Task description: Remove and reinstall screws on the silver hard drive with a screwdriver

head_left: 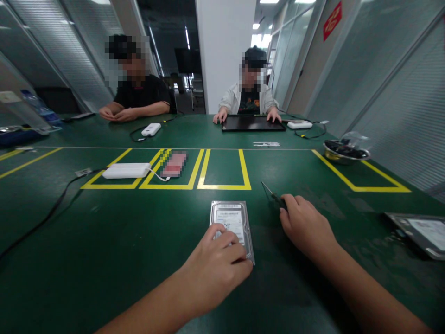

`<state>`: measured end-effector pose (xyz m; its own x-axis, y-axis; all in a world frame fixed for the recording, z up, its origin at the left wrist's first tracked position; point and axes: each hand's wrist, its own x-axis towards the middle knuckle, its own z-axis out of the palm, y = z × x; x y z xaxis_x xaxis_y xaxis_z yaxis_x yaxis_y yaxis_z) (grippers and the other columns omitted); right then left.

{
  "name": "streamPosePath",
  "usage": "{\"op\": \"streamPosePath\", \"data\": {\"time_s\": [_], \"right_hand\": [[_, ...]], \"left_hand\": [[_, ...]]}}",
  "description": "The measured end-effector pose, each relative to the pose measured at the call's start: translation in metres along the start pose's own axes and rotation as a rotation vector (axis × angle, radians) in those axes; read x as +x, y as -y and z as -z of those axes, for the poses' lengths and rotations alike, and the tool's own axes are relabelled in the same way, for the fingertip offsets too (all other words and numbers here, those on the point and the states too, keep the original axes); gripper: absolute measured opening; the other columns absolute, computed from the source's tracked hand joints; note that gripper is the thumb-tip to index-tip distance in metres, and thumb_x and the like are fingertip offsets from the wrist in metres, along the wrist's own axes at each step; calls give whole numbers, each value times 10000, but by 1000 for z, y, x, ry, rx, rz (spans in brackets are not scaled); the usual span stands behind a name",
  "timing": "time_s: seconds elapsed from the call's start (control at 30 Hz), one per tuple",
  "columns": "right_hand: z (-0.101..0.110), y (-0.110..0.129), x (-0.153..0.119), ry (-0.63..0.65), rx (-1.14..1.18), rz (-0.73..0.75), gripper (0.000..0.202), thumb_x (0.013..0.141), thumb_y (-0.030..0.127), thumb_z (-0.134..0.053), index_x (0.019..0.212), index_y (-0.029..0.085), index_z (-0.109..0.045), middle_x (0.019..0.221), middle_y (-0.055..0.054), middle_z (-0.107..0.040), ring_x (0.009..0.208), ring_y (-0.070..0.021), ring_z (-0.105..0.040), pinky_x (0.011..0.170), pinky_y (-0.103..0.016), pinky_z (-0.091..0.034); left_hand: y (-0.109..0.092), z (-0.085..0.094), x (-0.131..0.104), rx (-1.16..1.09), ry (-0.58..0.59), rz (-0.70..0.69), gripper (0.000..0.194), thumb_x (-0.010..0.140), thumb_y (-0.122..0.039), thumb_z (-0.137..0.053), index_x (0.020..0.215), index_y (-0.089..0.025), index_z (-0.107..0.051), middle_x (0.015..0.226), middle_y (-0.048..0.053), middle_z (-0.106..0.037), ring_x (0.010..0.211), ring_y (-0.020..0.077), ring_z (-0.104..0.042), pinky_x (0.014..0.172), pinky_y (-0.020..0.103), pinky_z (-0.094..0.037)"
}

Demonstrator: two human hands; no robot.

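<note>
A silver hard drive (233,218) with a white label lies on the green table in front of me. My left hand (222,262) is over its near end, fingers curled around the edges, covering the lower part of the label. To the right of the drive, my right hand (304,220) is closed around the dark handle of a screwdriver (273,194). Its thin metal shaft points forward and left, apart from the drive. A second hard drive (422,232) lies at the right edge, partly cut off by the frame.
Yellow tape outlines (224,187) mark the table. A white power bank (127,170) is cabled to a phone (174,164). A metal bowl (342,155) with dark items stands right. Two people sit opposite, one with hands on a black flat screen (253,123).
</note>
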<state>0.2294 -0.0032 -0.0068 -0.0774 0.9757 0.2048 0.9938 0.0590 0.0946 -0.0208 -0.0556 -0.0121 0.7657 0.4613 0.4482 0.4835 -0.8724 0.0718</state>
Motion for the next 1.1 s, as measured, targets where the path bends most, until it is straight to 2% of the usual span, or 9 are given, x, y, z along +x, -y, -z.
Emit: {"op": "streamPosePath", "data": {"time_s": [0.47, 0.77, 0.87, 1.0, 1.1], "right_hand": [[3, -1, 0, -73, 49, -14, 181, 977, 257, -521, 1140, 180, -537, 1010, -63, -574, 924, -213, -561, 667, -300, -397], [4, -2, 0, -74, 68, -8, 184, 974, 250, -491, 1131, 179, -553, 996, -67, -584, 896, -211, -569, 645, -292, -389], [2, -3, 0, -133, 106, 10, 208, 965, 244, -463, 1129, 164, -561, 1002, -80, -587, 890, -213, -569, 674, -298, -410], [5, -8, 0, -324, 314, 25, 268, 940, 267, -434, 1114, 130, -585, 1021, -103, -594, 875, -213, -571, 726, -320, -439], [10, -11, 1, -437, 669, -85, 307, 919, 366, -516, 1106, 140, -606, 874, -68, -604, 711, -169, -555, 657, -299, -439]], "left_hand": [[-2, 5, 3, 81, -13, -45, 94, 963, -181, -566, 997, -179, -654, 830, 8, -657, 818, 185, -543, 814, 410, -342], [-5, 7, 4, 113, 1, -71, 112, 954, -177, -562, 1000, -170, -663, 814, 20, -645, 810, 191, -554, 817, 412, -377], [-5, 6, 4, 113, -2, -69, 108, 956, -175, -563, 1001, -173, -662, 808, 17, -644, 806, 188, -552, 814, 406, -378], [-5, 5, 4, 95, -7, -58, 112, 970, -180, -552, 1013, -172, -656, 804, 7, -646, 805, 182, -552, 816, 401, -367], [-4, 5, 3, 82, -10, -45, 118, 969, -177, -553, 1035, -170, -651, 817, 5, -653, 805, 180, -551, 819, 402, -360]]}}
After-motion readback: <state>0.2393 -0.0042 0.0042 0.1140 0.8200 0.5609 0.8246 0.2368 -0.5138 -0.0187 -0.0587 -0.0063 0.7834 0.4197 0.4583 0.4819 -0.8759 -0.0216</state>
